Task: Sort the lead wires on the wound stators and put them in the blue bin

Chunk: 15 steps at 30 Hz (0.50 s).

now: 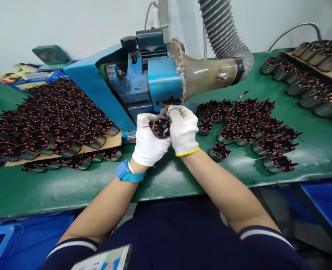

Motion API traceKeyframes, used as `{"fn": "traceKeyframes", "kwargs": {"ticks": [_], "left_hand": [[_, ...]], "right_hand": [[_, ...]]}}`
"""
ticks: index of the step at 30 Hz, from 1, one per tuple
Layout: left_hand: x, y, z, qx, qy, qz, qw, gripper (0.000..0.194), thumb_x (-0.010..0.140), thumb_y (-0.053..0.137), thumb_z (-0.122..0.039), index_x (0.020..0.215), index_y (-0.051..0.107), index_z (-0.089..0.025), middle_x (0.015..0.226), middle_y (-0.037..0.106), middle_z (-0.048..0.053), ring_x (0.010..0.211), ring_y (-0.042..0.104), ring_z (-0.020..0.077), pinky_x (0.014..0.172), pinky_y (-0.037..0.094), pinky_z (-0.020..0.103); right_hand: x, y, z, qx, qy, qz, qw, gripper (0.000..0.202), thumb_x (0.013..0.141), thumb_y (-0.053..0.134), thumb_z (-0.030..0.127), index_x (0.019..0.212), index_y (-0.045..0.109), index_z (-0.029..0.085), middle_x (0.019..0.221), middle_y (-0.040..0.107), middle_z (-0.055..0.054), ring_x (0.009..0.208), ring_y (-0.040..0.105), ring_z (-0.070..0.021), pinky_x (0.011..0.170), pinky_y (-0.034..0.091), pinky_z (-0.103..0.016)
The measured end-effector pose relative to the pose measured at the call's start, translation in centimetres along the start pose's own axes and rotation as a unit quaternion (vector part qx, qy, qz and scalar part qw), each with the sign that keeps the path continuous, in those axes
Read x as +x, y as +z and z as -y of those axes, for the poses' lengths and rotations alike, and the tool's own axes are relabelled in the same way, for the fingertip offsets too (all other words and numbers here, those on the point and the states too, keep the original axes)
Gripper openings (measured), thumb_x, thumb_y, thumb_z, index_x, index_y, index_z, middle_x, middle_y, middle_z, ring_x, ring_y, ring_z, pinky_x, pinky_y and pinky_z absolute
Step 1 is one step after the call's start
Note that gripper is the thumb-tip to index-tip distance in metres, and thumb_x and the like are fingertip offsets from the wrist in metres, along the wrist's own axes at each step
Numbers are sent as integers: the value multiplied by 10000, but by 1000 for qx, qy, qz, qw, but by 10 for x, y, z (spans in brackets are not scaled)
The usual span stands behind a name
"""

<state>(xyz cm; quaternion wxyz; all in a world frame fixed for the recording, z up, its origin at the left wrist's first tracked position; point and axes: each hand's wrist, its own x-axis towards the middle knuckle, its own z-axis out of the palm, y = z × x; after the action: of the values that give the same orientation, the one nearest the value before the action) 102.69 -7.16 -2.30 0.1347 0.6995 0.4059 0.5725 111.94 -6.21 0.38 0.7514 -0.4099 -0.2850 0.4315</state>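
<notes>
A motor stator point(160, 128) with copper windings and a black core sits in my left hand point(151, 144), whose white-gloved fingers wrap around it. Its wound face is turned up toward me. My right hand point(183, 129), also gloved, is pinched at the stator's upper right edge; a thin copper wire point(171, 104) pokes up from the fingertips. Both hands are just in front of the blue machine point(165, 80), close under its opening. Part of the stator's rim is hidden by the fingers.
Many stators point(50, 116) stand stacked on cardboard at left. Loose stators point(245, 133) with wire ends stand at right, and more rows point(318, 86) lie further right. A grey hose point(225, 30) joins the machine's brown funnel point(208, 75). Blue bins point(33, 240) sit below the green table point(98, 191).
</notes>
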Motion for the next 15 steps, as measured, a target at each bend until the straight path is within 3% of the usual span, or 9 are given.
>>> {"fn": "traceKeyframes", "kwargs": {"ticks": [7,15], "left_hand": [[-1,3,-5,12,-42,11,999,420,684,759,-285,981,474,-199,884,552,23,785,598,160,753,490,331],[3,5,-8,12,-34,10,999,429,696,761,-333,974,459,-209,889,571,15,799,619,162,773,496,333]], "right_hand": [[5,-6,-4,-82,-26,27,996,119,754,576,228,657,625,180,603,647,28,629,633,-126,688,535,-284],[10,-6,-9,-54,-24,23,998,119,751,587,262,663,611,186,621,652,32,653,634,-122,704,534,-284]]}}
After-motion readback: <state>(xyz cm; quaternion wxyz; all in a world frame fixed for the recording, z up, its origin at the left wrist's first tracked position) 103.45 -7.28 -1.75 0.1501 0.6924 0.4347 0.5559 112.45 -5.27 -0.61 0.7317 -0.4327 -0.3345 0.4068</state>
